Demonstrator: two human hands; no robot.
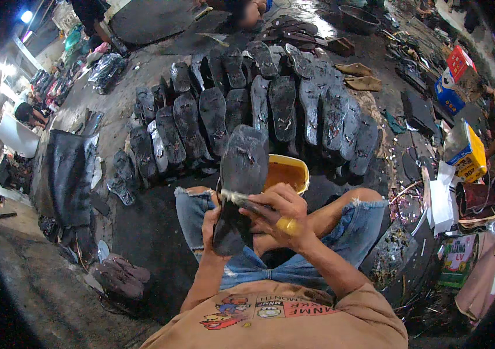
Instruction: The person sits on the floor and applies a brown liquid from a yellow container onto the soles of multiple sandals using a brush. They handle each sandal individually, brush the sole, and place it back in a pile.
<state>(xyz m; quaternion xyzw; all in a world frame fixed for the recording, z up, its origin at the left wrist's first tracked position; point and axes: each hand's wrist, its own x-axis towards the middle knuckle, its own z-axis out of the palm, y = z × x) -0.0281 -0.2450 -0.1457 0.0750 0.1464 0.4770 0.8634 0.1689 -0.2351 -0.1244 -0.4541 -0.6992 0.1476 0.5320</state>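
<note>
"Lying which way is the black sole (244, 160)?"
"Lengthwise away from the wearer, far end beyond both hands. The left hand (212, 224) grips its lower left edge; the right hand (282, 206), at its right, holds a brush (254, 208) across its middle."
"Around it?"
"A yellow tub (307, 174) just beyond; farther, rows of dark soles (282, 110)."

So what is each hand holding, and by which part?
Left hand: a dark shoe sole, by its lower left edge. Right hand: a brush, by its handle.
</note>
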